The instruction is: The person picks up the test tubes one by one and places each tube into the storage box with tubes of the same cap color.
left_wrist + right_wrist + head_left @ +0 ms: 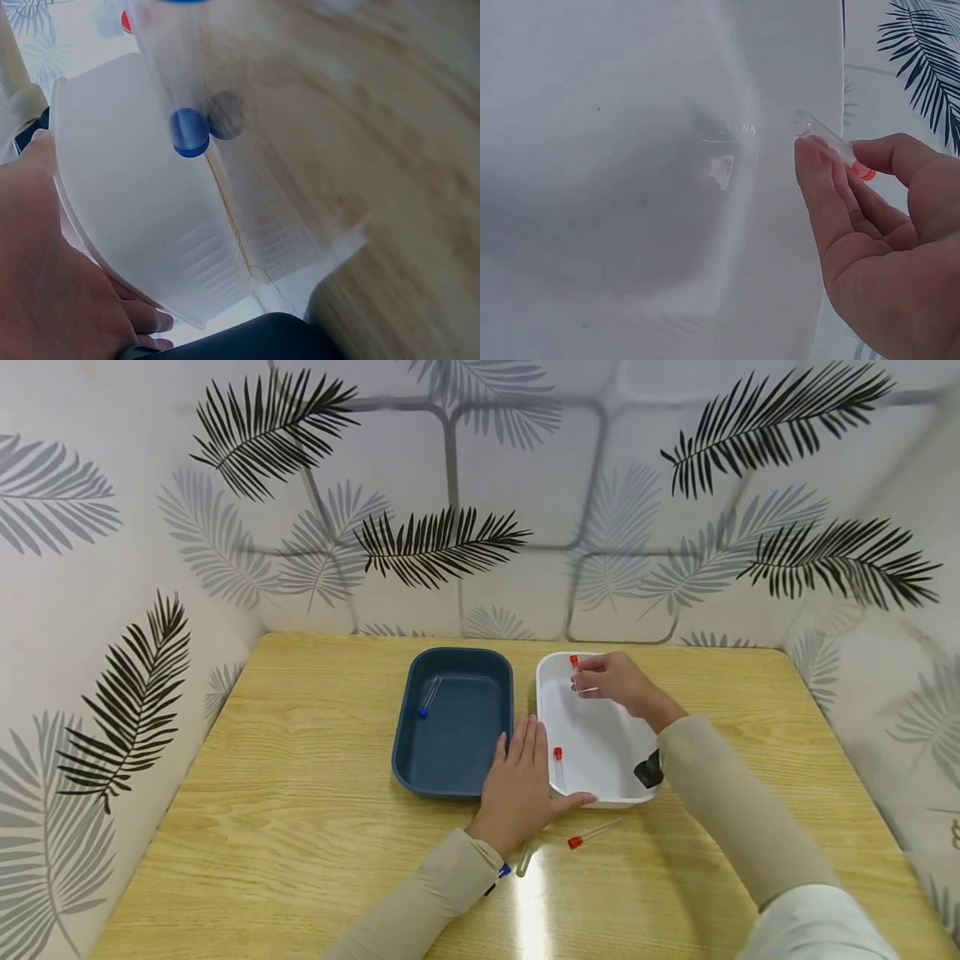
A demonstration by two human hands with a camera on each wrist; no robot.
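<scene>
Red-capped tube pinched between thumb and fingers of the right hand, cap up, over the far left part of the white tray; can't tell if the tube touches the tray. Left hand well apart from the right, fingers straight and side by side along the gap between trays, thumb spread along the white tray's near rim; grasps nothing. Second red tube inside the white tray, near left corner. Navy tray just left of the white one, with a blue-capped tube lying tilted in it. Third red tube on the table in front of the white tray. Blue cap by the left sleeve, rest of it partly hidden. Leaf-patterned wall behind.
</scene>
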